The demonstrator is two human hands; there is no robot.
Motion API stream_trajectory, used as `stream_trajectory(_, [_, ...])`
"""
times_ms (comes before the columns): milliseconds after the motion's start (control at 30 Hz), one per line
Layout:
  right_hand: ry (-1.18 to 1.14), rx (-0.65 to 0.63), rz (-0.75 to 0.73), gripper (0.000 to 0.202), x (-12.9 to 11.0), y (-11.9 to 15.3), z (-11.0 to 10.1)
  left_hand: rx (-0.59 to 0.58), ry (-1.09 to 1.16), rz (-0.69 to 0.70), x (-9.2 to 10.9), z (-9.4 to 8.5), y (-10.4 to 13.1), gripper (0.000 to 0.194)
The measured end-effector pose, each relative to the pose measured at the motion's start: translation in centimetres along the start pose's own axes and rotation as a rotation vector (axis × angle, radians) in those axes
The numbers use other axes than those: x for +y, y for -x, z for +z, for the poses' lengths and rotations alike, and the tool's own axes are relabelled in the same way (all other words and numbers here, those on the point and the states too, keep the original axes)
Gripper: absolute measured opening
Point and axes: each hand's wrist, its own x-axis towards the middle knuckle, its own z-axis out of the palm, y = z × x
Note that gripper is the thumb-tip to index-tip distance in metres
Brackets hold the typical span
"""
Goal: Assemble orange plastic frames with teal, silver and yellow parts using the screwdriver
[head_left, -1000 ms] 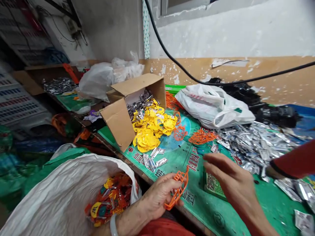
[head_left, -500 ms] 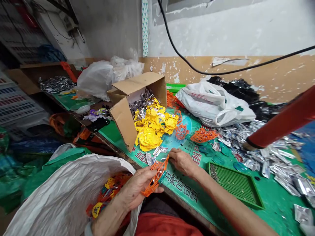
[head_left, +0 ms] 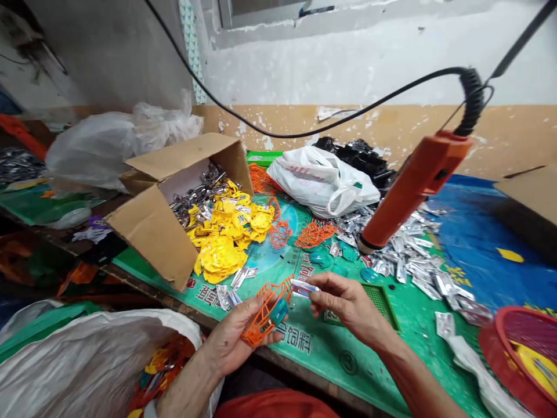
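My left hand is closed around an orange openwork plastic car-shaped shell, which has a dark green piece at its side. Between thumb and fingers, my right hand pinches a small flat silvery packet, close to the shell's upper end. Two or so silver packets lie on the table beyond my left hand. Farther back, yellow flat pieces spill from a cardboard box. More orange openwork pieces rest on the table.
A white sack with colourful pieces stands at lower left. An orange tool hangs from a black cable over silver packets. A green mesh tray lies behind my right hand; a red basket is at right.
The view has swung to the right, bringing the hanging tool and red basket into sight. My right hand has moved a little away from the shell, and the packet in it now shows clearly.
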Motion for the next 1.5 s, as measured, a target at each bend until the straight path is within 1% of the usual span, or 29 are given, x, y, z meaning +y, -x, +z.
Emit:
stream_trajectory(100, [-0.110,-0.034,0.052,0.034,-0.4,0.3,-0.4,0.017,-0.123,0.030,-0.1,1.2,-0.5,0.033])
stream_trajectory(267, [-0.234,-0.061,0.092,0.036,-0.2,0.3,-0.8,-0.011,-0.289,0.050,-0.2,2.6,-1.4,0.039])
stream_trajectory(433, [-0.279,-0.045,0.116,0.036,0.3,0.2,-1.1,0.001,-0.333,0.039,-0.3,3.4,-2.2,0.044])
stream_trajectory(533, [-0.248,-0.024,0.122,0.033,0.8,0.3,-1.6,0.041,-0.314,0.065,-0.5,3.6,-2.6,0.041])
stream_trajectory(600, [-0.191,-0.002,0.118,0.028,1.2,0.3,-1.8,0.113,-0.299,0.136,-0.3,3.6,-2.8,0.037])
stream_trajectory(667, [-0.098,0.020,0.107,0.020,1.7,0.0,-1.5,0.225,-0.291,0.262,0.2,3.5,-2.8,0.035])
stream_trajectory(733, [0.031,0.030,0.085,0.009,1.9,-0.7,-0.6,0.347,-0.270,0.415,1.1,3.3,-2.5,0.035])
stream_trajectory(767, [0.105,0.026,0.070,0.004,1.9,-1.2,0.0,0.390,-0.239,0.474,1.7,3.2,-2.3,0.036])
stream_trajectory(800, [0.180,0.019,0.051,0.002,1.7,-1.8,0.7,0.432,-0.205,0.524,2.3,3.1,-2.1,0.036])
stream_trajectory(867, [0.323,-0.003,0.014,0.008,1.2,-3.2,2.0,0.456,-0.161,0.574,3.2,3.1,-1.5,0.034])
stream_trajectory(933, [0.465,0.015,-0.020,0.026,0.5,-4.6,2.5,0.449,-0.145,0.550,3.7,3.2,-1.0,0.031])
stream_trajectory(967, [0.542,0.045,-0.032,0.033,0.2,-5.2,2.2,0.437,-0.140,0.523,3.7,3.3,-0.8,0.032])
stream_trajectory(1000, [0.625,0.089,-0.036,0.035,-0.1,-5.7,1.7,0.418,-0.136,0.489,3.6,3.4,-0.8,0.034])
stream_trajectory(1067, [0.798,0.190,-0.012,0.030,-0.2,-6.5,-0.2,0.365,-0.132,0.403,3.0,3.5,-0.9,0.039])
stream_trajectory(1133, [0.962,0.271,0.046,0.031,0.2,-7.1,-2.6,0.296,-0.136,0.293,2.1,3.7,-1.2,0.042])
stream_trajectory(1233, [1.153,0.314,0.118,0.031,1.3,-8.0,-5.5,0.239,-0.162,0.151,0.9,4.2,-1.8,0.048])
stream_trajectory(1300, [1.232,0.297,0.142,0.031,2.2,-8.6,-6.4,0.206,-0.169,0.097,0.3,4.6,-2.2,0.049])
stream_trajectory(1367, [1.267,0.275,0.150,0.031,3.0,-9.0,-6.7,0.170,-0.176,0.079,-0.1,4.7,-2.4,0.047])
stream_trajectory(1500, [1.214,0.291,0.137,0.031,3.9,-9.3,-6.6,0.127,-0.213,0.099,-0.4,4.4,-2.8,0.044])
